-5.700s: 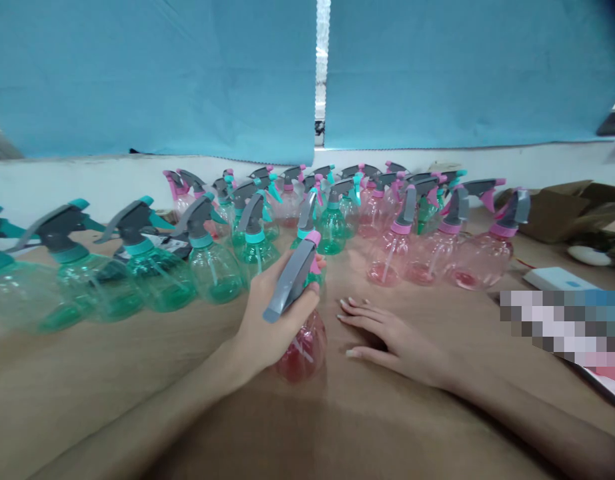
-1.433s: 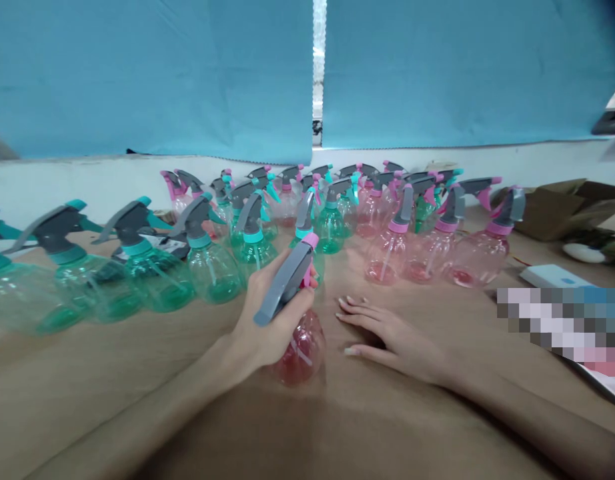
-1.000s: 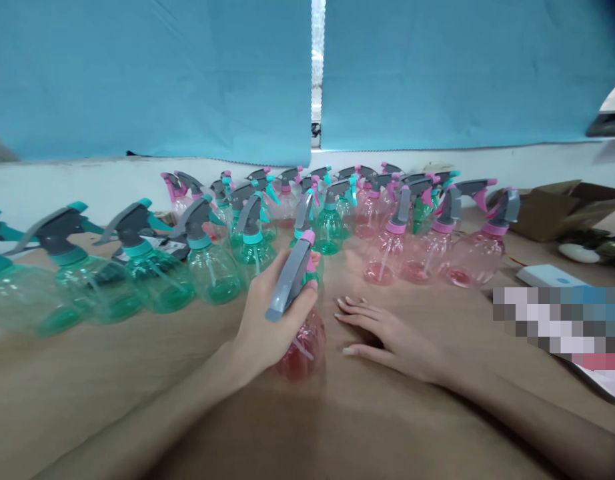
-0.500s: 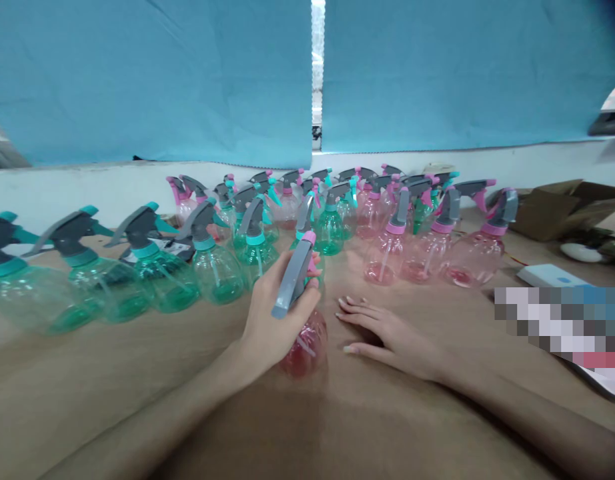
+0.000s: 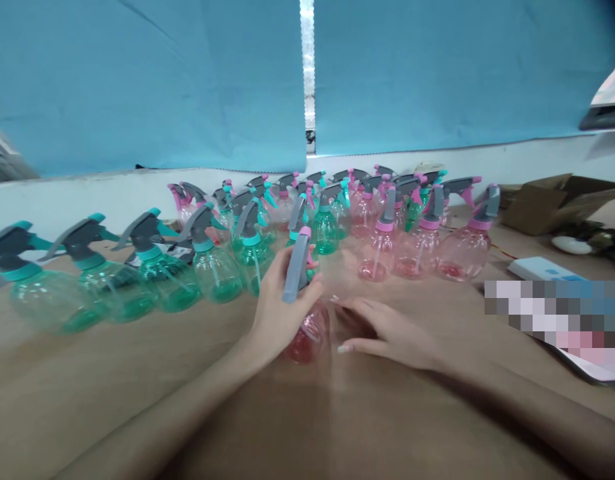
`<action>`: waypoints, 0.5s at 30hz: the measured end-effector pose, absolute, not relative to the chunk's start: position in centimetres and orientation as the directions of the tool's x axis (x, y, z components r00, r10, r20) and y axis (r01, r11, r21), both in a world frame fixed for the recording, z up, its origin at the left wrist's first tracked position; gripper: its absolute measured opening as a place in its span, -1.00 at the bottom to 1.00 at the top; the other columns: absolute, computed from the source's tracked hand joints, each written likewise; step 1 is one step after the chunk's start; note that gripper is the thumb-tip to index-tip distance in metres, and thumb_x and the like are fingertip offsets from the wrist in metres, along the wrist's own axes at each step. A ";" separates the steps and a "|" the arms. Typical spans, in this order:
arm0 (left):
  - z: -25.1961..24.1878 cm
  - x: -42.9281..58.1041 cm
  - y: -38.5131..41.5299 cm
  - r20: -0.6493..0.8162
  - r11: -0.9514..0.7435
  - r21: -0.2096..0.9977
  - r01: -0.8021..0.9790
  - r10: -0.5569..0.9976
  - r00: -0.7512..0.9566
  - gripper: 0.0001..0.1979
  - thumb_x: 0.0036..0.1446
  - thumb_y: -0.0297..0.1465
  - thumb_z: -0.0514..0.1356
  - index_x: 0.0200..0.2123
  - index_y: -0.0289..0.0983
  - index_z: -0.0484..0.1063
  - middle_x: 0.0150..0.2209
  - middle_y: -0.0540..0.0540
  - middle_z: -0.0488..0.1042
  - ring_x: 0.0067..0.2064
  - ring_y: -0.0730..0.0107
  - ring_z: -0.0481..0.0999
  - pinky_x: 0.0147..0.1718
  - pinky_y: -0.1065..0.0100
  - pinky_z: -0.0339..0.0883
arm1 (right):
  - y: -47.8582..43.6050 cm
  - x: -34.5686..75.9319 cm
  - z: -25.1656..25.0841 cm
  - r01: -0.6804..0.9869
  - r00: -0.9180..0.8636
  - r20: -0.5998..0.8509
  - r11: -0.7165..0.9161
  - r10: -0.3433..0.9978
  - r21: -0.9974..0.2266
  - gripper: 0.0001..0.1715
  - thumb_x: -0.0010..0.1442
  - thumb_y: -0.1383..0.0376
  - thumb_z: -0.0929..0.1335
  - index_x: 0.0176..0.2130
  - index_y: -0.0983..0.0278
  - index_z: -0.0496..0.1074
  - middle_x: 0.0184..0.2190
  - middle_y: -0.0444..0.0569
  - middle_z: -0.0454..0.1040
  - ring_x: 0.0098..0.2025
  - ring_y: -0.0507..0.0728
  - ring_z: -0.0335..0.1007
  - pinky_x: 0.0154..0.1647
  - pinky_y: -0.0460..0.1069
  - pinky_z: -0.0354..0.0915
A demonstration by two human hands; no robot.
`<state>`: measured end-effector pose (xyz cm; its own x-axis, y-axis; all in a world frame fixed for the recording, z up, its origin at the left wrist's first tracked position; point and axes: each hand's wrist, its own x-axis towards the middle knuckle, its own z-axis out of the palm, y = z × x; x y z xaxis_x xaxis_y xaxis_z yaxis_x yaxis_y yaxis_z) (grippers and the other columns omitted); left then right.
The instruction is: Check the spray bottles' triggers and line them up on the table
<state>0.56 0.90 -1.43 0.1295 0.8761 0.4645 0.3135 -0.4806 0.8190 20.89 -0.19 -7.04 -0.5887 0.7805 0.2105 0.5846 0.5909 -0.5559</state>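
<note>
My left hand [image 5: 282,300] is wrapped round the neck of a pink spray bottle [image 5: 307,337] with a grey trigger head, near the middle of the table. Just right of that bottle, my right hand [image 5: 387,333] has its thumb and fingers apart and nothing between them. A row of green spray bottles [image 5: 220,273] stands to the left, with teal collars and grey heads. Three pink spray bottles [image 5: 377,250] stand in front at the right.
More pink and green bottles [image 5: 327,230] crowd the back of the wooden table [image 5: 137,380]. An open cardboard box [image 5: 542,203], a white box [image 5: 542,269] and a blurred-out flat item are at the right. A blue curtain [image 5: 147,80] hangs behind.
My right hand has lifted slightly and its fingers have drawn in toward the held bottle. The view has shifted a little to the right.
</note>
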 end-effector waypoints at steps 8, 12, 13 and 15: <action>-1.5 4.5 2.8 0.521 -0.551 0.767 0.330 0.834 0.181 -0.62 0.06 -0.39 0.21 -0.03 -0.20 0.26 -0.15 -0.10 0.40 -0.10 0.22 0.46 -0.11 0.13 0.37 | -1.6 20.6 -3.5 0.621 -0.434 0.394 0.586 0.810 -0.520 -0.16 0.06 -0.11 0.35 0.21 0.15 0.11 0.11 0.06 0.34 0.07 0.30 0.32 -0.01 0.18 0.30; -1.6 6.1 4.4 0.558 -0.590 0.728 0.350 0.806 0.198 -0.64 0.04 -0.39 0.23 -0.07 -0.19 0.27 -0.19 -0.09 0.42 -0.11 0.20 0.46 -0.08 0.08 0.34 | -0.8 20.2 -3.2 0.680 -0.367 0.464 0.573 0.806 -0.458 -0.14 0.01 -0.14 0.36 0.13 0.29 0.20 -0.06 0.10 0.44 0.04 0.33 0.32 -0.03 0.19 0.32; -1.6 6.3 4.8 0.561 -0.594 0.724 0.351 0.803 0.202 -0.66 0.04 -0.37 0.23 -0.09 -0.19 0.27 -0.20 -0.08 0.43 -0.12 0.20 0.46 -0.08 0.08 0.34 | -0.5 20.1 -3.3 0.688 -0.354 0.481 0.572 0.802 -0.447 -0.14 0.02 -0.14 0.36 0.13 0.30 0.19 -0.06 0.12 0.43 0.05 0.33 0.31 -0.03 0.20 0.32; -1.5 6.7 5.4 0.555 -0.596 0.725 0.346 0.803 0.219 -0.69 0.05 -0.33 0.24 -0.13 -0.20 0.28 -0.21 -0.07 0.43 -0.15 0.21 0.48 -0.09 0.08 0.34 | 0.1 20.0 -3.5 0.699 -0.326 0.519 0.571 0.790 -0.431 -0.17 0.06 -0.11 0.35 0.14 0.30 0.16 0.02 0.16 0.37 0.10 0.33 0.26 -0.01 0.21 0.31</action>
<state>6.68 5.40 -1.53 0.2193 0.8026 0.5547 0.3463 -0.5955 0.7248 19.98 0.07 -3.53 -0.3263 0.7900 0.5190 0.6986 0.5714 -0.4305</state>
